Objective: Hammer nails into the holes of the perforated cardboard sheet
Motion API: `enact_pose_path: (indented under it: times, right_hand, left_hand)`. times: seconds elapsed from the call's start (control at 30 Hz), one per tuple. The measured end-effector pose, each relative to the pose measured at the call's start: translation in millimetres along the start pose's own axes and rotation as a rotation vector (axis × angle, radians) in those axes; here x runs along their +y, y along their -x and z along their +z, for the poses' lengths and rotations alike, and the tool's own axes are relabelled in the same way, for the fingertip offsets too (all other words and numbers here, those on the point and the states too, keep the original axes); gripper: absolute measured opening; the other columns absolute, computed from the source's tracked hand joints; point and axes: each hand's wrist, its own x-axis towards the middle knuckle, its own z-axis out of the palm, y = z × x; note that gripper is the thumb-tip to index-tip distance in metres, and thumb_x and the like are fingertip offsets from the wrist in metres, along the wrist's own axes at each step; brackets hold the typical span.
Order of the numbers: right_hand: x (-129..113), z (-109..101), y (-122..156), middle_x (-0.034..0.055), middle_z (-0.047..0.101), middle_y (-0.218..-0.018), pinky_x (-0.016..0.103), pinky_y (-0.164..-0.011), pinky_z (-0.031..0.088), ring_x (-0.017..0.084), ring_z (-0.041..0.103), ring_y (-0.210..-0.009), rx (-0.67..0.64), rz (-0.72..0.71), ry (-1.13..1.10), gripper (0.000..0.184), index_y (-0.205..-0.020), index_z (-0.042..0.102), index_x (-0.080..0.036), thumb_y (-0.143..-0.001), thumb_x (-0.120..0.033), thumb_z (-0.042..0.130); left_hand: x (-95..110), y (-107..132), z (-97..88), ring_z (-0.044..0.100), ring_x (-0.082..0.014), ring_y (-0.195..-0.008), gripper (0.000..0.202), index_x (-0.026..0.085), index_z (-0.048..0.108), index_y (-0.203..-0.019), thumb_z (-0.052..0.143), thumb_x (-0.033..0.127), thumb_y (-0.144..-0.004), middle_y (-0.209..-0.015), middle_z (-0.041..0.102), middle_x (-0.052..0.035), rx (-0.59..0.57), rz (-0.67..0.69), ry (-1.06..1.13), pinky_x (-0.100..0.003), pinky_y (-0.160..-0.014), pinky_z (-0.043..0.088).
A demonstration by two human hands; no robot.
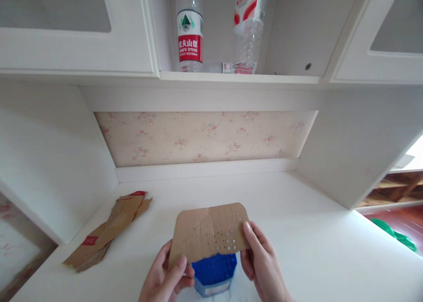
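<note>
A flat piece of brown cardboard (194,231) with rounded upper corners is held up between my two hands. Many small holes dot its right half, and a crease runs down near its middle. My left hand (168,271) pinches the lower left corner, thumb on the near face. On the right edge, my right hand (262,260) grips with its thumb in front and fingers behind. Just below the cardboard stands a blue plastic container (216,271) with a pale label on its front; the cardboard hides its far part.
Torn cardboard strips (112,227) lie on the left of the white desktop (297,231). Above, an open cabinet shelf (211,76) holds a red-labelled water bottle (190,38) and another clear bottle (249,33). White side panels flank the desk. Something green (395,236) is at the far right.
</note>
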Motion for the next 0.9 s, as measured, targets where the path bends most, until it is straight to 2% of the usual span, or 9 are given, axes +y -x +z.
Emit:
enact_pose_path:
  times: [0.13, 0.23, 0.3, 0.4, 0.43, 0.47, 0.63, 0.77, 0.9]
  right_hand:
    - [-7.1, 3.5, -23.4, -0.0141, 0.046, -0.046, 0.015, -0.031, 0.016, 0.0, 0.027, -0.028, -0.003, -0.07, 0.007, 0.037, -0.079, 0.049, -0.024, -0.09, -0.059, 0.05]
    - [-7.9, 0.2, -40.5, -0.0126, 0.055, -0.058, 0.014, -0.033, 0.021, -0.002, 0.032, -0.03, -0.041, -0.095, 0.016, 0.034, -0.083, 0.052, -0.023, -0.092, -0.055, 0.05]
    - [-5.5, -4.8, -49.1, -0.0103, 0.061, -0.071, 0.014, -0.034, 0.023, -0.002, 0.037, -0.032, -0.088, -0.073, 0.013, 0.03, -0.09, 0.056, -0.023, -0.092, -0.052, 0.052]
    - [3.3, -13.9, -58.2, -0.007, 0.065, -0.083, 0.015, -0.036, 0.024, -0.003, 0.039, -0.034, -0.149, -0.007, 0.0, 0.028, -0.101, 0.058, -0.022, -0.093, -0.048, 0.053]
    - [7.2, -16.7, -60.5, -0.0062, 0.066, -0.083, 0.015, -0.037, 0.025, -0.003, 0.04, -0.034, -0.165, 0.016, -0.005, 0.028, -0.103, 0.058, -0.022, -0.093, -0.047, 0.053]
    - [11.3, -19.0, -62.7, -0.0055, 0.067, -0.084, 0.016, -0.038, 0.026, -0.003, 0.04, -0.034, -0.18, 0.037, -0.012, 0.027, -0.104, 0.058, -0.022, -0.093, -0.047, 0.054]
    - [26.7, -22.2, -72.6, -0.0019, 0.069, -0.089, 0.017, -0.035, 0.023, -0.002, 0.041, -0.034, -0.268, 0.103, -0.036, 0.026, -0.097, 0.059, -0.021, -0.092, -0.046, 0.056]
    - [32.3, -21.0, -80.3, -0.0015, 0.07, -0.095, 0.015, -0.034, 0.026, -0.004, 0.04, -0.033, -0.302, 0.084, -0.017, 0.026, -0.105, 0.057, -0.024, -0.093, -0.047, 0.053]
    - [42.3, -26.0, -88.9, -0.0002, 0.071, -0.094, 0.014, -0.033, 0.031, -0.003, 0.046, -0.033, -0.341, 0.051, 0.051, 0.03, -0.109, 0.055, -0.024, -0.093, -0.049, 0.053]
  left_hand:
    - [0.7, -38.7, -2.1, 0.059, -0.0134, -0.062, 0.049, 0.017, 0.068, -0.099, 0.08, 0.054, -0.07, -0.085, 0.066, -0.0037, -0.165, 0.069, -0.013, -0.024, -0.05, 0.048]
    - [-6.8, -73.4, -9.6, 0.06, -0.0154, -0.069, 0.046, 0.016, 0.071, -0.091, 0.074, 0.058, -0.075, -0.082, 0.066, -0.0035, -0.12, 0.149, -0.2, -0.026, -0.061, 0.05]
    - [-15.0, -89.6, -14.4, 0.064, -0.0212, -0.084, 0.049, 0.016, 0.073, -0.092, 0.069, 0.062, -0.077, -0.091, 0.071, -0.0076, -0.152, 0.148, -0.342, -0.03, -0.074, 0.052]
    - [-29.5, -95.4, -16.7, 0.055, -0.0278, -0.122, 0.055, 0.02, 0.071, -0.113, 0.072, 0.059, -0.075, -0.123, 0.067, -0.0107, -0.368, 0.104, -0.391, -0.038, -0.102, 0.042]
    - [-34.4, -93.1, -16.2, 0.052, -0.0287, -0.128, 0.059, 0.021, 0.069, -0.118, 0.076, 0.058, -0.072, -0.128, 0.065, -0.0106, -0.432, 0.083, -0.368, -0.039, -0.105, 0.039]
    - [-39.2, -89.8, -15.2, 0.052, -0.0299, -0.127, 0.064, 0.021, 0.068, -0.12, 0.079, 0.056, -0.069, -0.129, 0.065, -0.0108, -0.477, 0.051, -0.336, -0.04, -0.106, 0.039]
    - [-58.6, -76.9, -11.8, 0.069, -0.0325, -0.096, 0.072, 0.02, 0.065, -0.122, 0.086, 0.051, -0.06, -0.106, 0.075, -0.0101, -0.585, -0.176, -0.244, -0.044, -0.087, 0.05]
    - [-64.6, -88.6, -11.5, 0.065, -0.033, -0.106, 0.068, 0.02, 0.069, -0.117, 0.084, 0.058, -0.062, -0.112, 0.073, -0.0118, -0.562, -0.133, -0.281, -0.042, -0.093, 0.047]
    - [-66.6, -112.4, 0.4, 0.068, -0.0273, -0.097, 0.053, 0.018, 0.073, -0.103, 0.08, 0.058, -0.069, -0.098, 0.075, -0.0114, -0.432, -0.08, -0.13, -0.038, -0.094, 0.045]
